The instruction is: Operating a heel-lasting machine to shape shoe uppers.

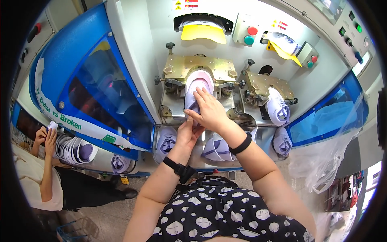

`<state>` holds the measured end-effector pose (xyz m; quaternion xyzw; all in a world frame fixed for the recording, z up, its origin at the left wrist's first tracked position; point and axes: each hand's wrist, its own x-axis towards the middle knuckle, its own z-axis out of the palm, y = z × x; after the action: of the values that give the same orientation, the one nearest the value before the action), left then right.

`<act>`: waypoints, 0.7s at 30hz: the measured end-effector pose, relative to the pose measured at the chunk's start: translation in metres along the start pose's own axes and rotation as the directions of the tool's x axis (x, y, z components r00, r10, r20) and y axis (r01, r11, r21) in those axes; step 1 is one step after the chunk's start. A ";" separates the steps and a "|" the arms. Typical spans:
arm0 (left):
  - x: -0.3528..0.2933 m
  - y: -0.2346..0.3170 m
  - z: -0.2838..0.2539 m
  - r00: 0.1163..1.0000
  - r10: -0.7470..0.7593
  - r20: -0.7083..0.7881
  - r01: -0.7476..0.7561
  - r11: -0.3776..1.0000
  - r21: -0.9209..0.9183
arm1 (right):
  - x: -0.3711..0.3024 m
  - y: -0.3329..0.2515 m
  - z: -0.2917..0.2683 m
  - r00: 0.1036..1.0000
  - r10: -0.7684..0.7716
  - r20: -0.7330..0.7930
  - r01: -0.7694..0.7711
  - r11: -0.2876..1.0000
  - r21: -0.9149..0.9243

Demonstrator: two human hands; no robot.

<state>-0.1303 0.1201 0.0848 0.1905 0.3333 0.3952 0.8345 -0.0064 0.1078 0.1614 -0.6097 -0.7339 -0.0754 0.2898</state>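
At the middle of the machine (133,48), in the left brass clamp (199,69), sits the pale lilac shoe upper (198,86) I am working on. My right hand (209,111) lies flat over its lower part, fingers spread and pointing up toward the clamp, palm pressing down on the fabric; it is an open, pressing grip rather than a closed one. My left hand (188,131) comes up from below, just under the right hand and touching it at the wrist side. Its fingers are hidden beneath the right hand, so I cannot tell whether they pinch the upper's lower edge or only rest there. The upper thus lies ahead of and under both hands, its toe end held in the clamp's opening, its lower end beneath my palms.

To the right, a second clamp (266,84) carries another upper (278,109), well apart from my hands. Below, on the surface (201,161) in front of me, more uppers (167,141) lie in a row, one just beside my left wrist. Both wrists wear black bands. A clear plastic bag (330,153) hangs at far right. At far left, another person's hands (45,136) hold a small white thing beside a stack of uppers (74,149).
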 end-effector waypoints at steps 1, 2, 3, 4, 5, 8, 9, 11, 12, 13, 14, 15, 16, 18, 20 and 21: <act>0.001 0.000 0.000 1.000 -0.007 -0.004 0.008 1.000 0.014 | 0.003 0.002 0.001 0.994 0.040 0.098 -0.039 0.999 -0.016; 0.001 0.000 0.000 1.000 -0.019 -0.014 0.019 0.999 0.036 | 0.005 0.004 0.001 0.976 0.091 0.200 -0.083 0.995 -0.047; 0.002 0.001 0.000 1.000 -0.012 -0.009 0.012 0.999 0.032 | 0.007 0.006 0.001 0.978 0.081 0.190 -0.076 0.997 -0.032; 0.002 0.000 -0.001 1.000 -0.006 0.006 0.006 0.999 0.036 | 0.007 0.007 0.002 0.970 0.092 0.224 -0.085 0.996 -0.041; 0.003 0.000 -0.001 1.000 -0.008 0.004 0.008 0.999 0.052 | 0.007 0.008 0.002 0.958 0.108 0.264 -0.093 0.993 -0.068; 0.003 -0.003 -0.002 1.000 -0.002 -0.002 0.002 0.999 0.044 | 0.005 0.008 0.002 0.960 0.102 0.262 -0.090 0.994 -0.057; 0.004 -0.003 -0.003 1.000 0.013 0.019 -0.013 0.999 0.036 | 0.005 0.008 0.002 0.964 0.093 0.248 -0.088 0.996 -0.034; 0.004 -0.005 -0.004 1.000 0.007 0.001 -0.007 0.999 0.052 | 0.005 0.008 0.002 0.959 0.096 0.266 -0.071 0.993 -0.099; 0.005 -0.006 -0.004 1.000 0.017 0.006 -0.018 0.999 0.044 | 0.005 0.008 0.002 0.960 0.090 0.264 -0.072 0.994 -0.076; 0.005 -0.007 -0.005 1.000 0.016 -0.010 -0.015 0.997 0.071 | 0.005 0.009 0.001 0.956 0.092 0.278 -0.067 0.993 -0.097; 0.004 -0.007 -0.005 0.999 0.004 -0.035 0.000 0.994 0.107 | 0.005 0.010 0.001 0.952 0.098 0.291 -0.063 0.990 -0.130; 0.004 -0.008 -0.005 0.999 0.018 -0.029 -0.015 0.994 0.108 | 0.005 0.011 0.000 0.954 0.094 0.285 -0.065 0.992 -0.109; 0.003 -0.009 -0.005 0.999 0.013 -0.050 -0.006 0.991 0.130 | 0.005 0.011 0.000 0.951 0.092 0.296 -0.061 0.992 -0.113; 0.001 -0.009 -0.005 0.997 0.010 -0.072 0.001 0.987 0.163 | 0.004 0.013 -0.002 0.950 0.092 0.299 -0.061 0.992 -0.111; -0.001 -0.011 -0.004 0.992 0.027 -0.120 -0.003 0.981 0.193 | 0.003 0.014 -0.003 0.942 0.082 0.327 -0.034 0.988 -0.153; -0.002 -0.011 -0.004 0.994 0.025 -0.106 -0.004 0.980 0.197 | 0.002 0.014 -0.004 0.949 0.077 0.307 -0.035 0.989 -0.142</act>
<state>-0.1279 0.1120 0.0760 0.2527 0.4139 0.3764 0.7894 0.0081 0.1107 0.1622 -0.6527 -0.7460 -0.0194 0.1305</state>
